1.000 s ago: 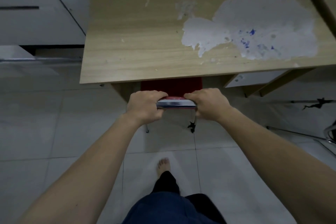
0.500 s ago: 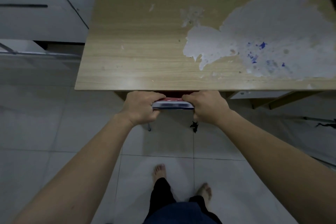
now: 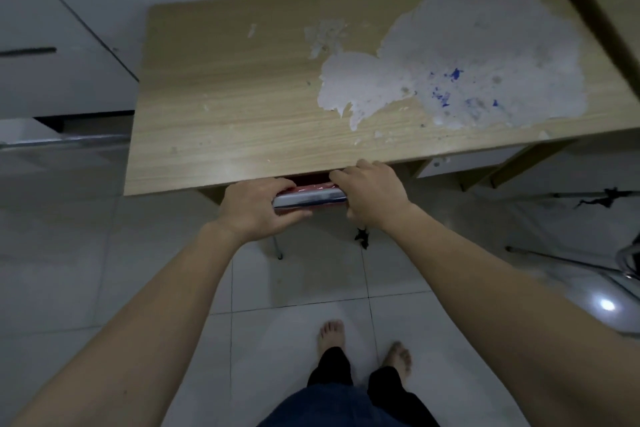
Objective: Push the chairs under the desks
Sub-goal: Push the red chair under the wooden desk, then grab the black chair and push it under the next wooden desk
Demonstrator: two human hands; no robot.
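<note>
Both hands at the near edge of the wooden desk (image 3: 242, 107), gripping the top rail of the chair (image 3: 309, 198). Left hand (image 3: 254, 210) wrapped around the left end of the rail, fingers curled over the top and thumb tucked beneath, clenched on the metal bar. Right hand (image 3: 372, 196) closed over the right end, knuckles up, fingertips reaching past the rail to just beneath the desk's edge. Between the two hands, a short stretch of shiny rail with a strip of red backrest just behind it. Rest of the chair hidden under the desktop, apart from thin metal legs showing on the tiled floor (image 3: 69, 253) below the hands. Large white patch of peeled surface (image 3: 467, 62) with blue specks on the right half of the desk. Bare feet (image 3: 331, 333) on the tiles at the lower edge.
</note>
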